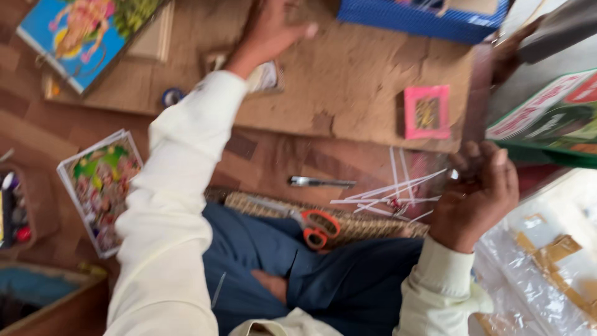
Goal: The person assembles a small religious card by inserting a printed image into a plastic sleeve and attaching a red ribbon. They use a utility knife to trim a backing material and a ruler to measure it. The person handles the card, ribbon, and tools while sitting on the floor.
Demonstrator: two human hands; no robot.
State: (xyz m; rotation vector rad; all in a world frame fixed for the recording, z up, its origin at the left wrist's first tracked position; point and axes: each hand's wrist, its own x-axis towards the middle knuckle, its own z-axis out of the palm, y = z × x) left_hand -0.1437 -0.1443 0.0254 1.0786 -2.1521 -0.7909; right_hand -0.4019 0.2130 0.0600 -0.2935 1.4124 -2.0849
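**Left hand far out on the board, right hand by the strips**

We start at the left: our left hand (pixel 267 31) reaches far across the brown board (pixel 348 74), fingers spread and flat, gripping nothing we can see; a small pale packet (pixel 264 78) lies just near of the wrist. Further right, the white strips (pixel 388 193) fan out, long axes running left to right, just left of our right hand (pixel 476 193). Its fingers curl loosely, half open; whether they pinch a strip we cannot tell.
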